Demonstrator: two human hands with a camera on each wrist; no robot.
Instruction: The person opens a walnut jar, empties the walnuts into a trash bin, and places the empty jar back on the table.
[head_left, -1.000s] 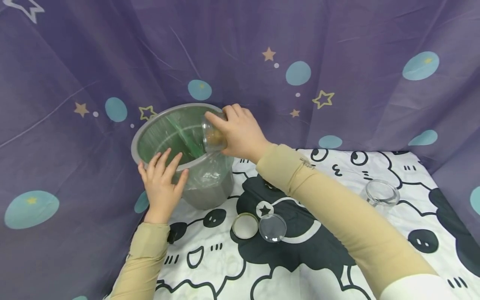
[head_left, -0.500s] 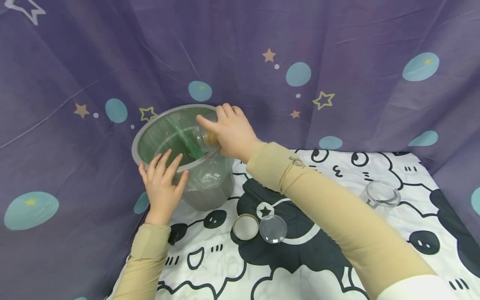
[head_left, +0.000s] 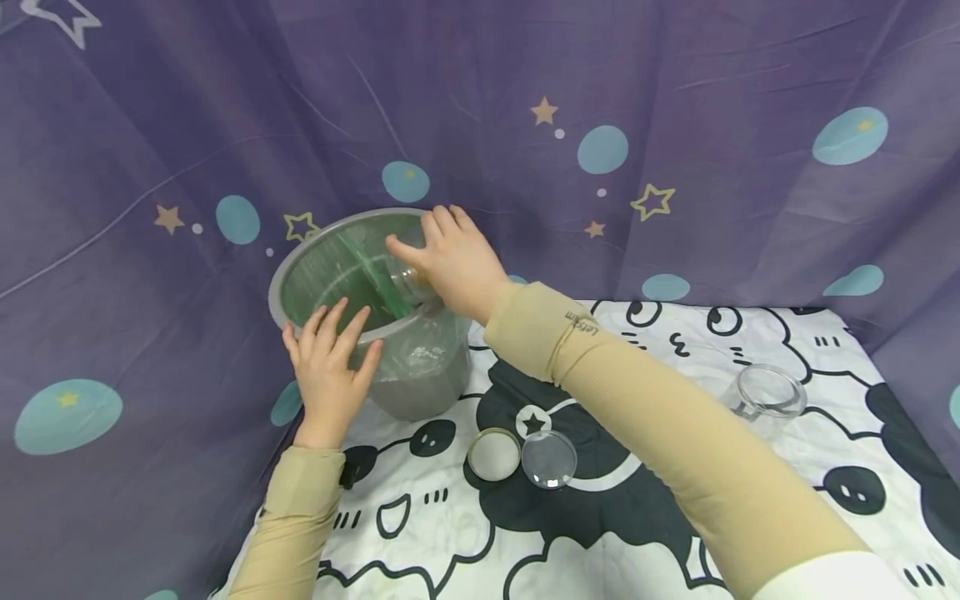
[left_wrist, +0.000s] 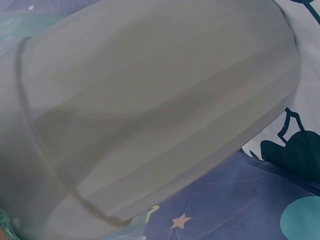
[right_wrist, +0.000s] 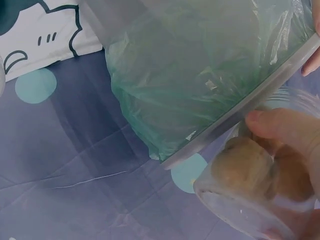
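Note:
My right hand [head_left: 461,265] grips a clear jar [right_wrist: 235,207] tipped on its side at the bin's right rim, its mouth facing into the bin. Several brown rounded lumps [right_wrist: 242,165] show inside the jar in the right wrist view. A grey trash bin [head_left: 420,392], lined with a thin green bag [right_wrist: 165,90], stands at the back left of the cloth. My left hand [head_left: 327,379] touches the bin's near-left rim, fingers spread and fairly straight. The left wrist view is filled by the bin's outer wall [left_wrist: 165,100]; that hand is mostly hidden there.
Two round lids, one gold-rimmed [head_left: 494,455] and one clear [head_left: 549,459], lie side by side in front of the bin. A second clear jar [head_left: 768,396] stands on the right. A purple curtain [head_left: 480,100] hangs behind the patterned cloth [head_left: 585,567].
My right hand has moved left and tipped the jar further over the bin's rim. The left hand has stayed on the rim.

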